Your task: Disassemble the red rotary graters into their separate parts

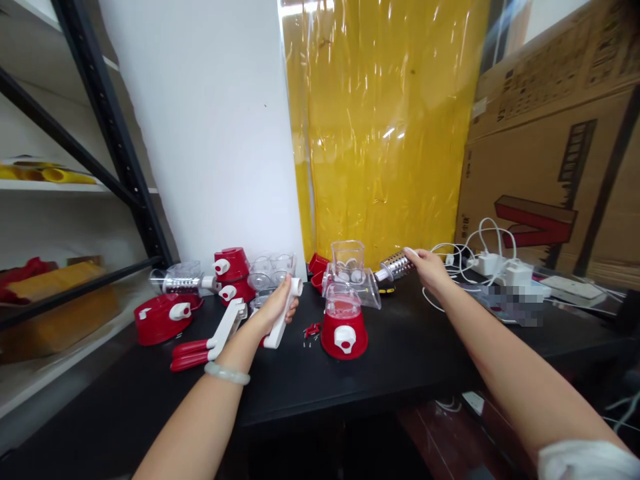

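My left hand (279, 308) is closed around a white crank handle (277, 331), its round socket end up and right. In my right hand (426, 265) is a metal grater drum (397, 265), gripped at its wide end. The drum's pale shaft points left, close to the open end of a clear plastic housing (349, 270); whether they touch I cannot tell. That housing sits over a red grater base (344, 331) with a white knob on its front. Left of my left hand lie two more white crank handles (226, 328) with red grips.
Another red base (163, 320), stacked red bases (233, 273), and clear housings (273, 267) stand at the left on the black table (300, 393). Small red parts (313, 329) and screws lie mid-table. White cables and chargers (493, 263) are at right, before a large cardboard box (545, 147).
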A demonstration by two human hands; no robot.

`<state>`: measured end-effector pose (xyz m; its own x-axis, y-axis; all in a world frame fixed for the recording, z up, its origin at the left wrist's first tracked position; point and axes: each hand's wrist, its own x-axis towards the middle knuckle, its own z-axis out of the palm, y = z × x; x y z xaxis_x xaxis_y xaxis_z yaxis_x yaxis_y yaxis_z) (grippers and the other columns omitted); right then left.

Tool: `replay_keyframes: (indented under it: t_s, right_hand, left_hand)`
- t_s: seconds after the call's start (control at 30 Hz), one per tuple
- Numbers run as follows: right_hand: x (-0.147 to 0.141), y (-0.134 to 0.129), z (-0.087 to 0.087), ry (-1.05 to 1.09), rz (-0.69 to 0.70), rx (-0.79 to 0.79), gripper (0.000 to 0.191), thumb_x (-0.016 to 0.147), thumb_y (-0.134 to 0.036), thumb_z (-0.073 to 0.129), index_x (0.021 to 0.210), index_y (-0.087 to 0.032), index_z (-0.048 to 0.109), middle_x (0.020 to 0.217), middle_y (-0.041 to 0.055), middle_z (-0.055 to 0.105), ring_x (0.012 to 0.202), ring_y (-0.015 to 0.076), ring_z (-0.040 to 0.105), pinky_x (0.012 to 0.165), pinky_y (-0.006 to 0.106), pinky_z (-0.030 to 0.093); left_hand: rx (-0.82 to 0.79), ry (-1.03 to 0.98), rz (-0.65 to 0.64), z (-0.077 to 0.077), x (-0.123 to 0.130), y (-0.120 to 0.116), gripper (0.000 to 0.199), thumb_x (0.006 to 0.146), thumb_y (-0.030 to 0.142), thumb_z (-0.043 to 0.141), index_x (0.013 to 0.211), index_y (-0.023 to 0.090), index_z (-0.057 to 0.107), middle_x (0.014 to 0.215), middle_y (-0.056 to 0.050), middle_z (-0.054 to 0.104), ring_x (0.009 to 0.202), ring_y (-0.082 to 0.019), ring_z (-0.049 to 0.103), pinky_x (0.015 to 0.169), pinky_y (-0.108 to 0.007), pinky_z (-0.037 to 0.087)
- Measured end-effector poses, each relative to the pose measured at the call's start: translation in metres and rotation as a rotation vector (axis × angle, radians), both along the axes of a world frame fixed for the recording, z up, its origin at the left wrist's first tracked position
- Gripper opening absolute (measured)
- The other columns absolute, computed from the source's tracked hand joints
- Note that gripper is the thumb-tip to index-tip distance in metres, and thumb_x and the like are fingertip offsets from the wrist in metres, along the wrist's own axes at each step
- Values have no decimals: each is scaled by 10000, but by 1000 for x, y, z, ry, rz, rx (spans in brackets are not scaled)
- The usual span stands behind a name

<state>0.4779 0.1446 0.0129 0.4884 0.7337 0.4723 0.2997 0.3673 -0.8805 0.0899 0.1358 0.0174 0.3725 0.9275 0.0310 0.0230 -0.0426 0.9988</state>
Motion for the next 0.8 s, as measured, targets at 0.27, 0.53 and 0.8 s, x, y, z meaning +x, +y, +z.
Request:
replay_keyframes:
  t_s: [0.27,0.53,0.8]
  right_hand:
    - [2,110,16,-328,-134,-315,376,640,-482,748,513,-173,576,530,72,587,723,256,628,655,317,433]
    - [-10,156,-11,-516,-267,-490,301,725,-377,703,876,-116,697,931,183,693,1036,323,600,836,376,440]
    - [-36,154,-29,-533,-333,-494,514,848,-399,556,1243,-71,540,1261,243,532,1166,297,525,962,364,385]
  left_hand:
    - [-28,-13,110,3,1,-2,671,711,864,326,814,210,439,494,78,391,342,-63,289,339,-175,239]
    - [77,30,173,1,2,-4,640,727,846,341,782,215,438,493,67,403,339,-76,311,336,-202,265]
    - [94,60,198,-1,2,-4,628,742,830,342,822,217,457,498,67,407,338,-82,326,337,-204,262]
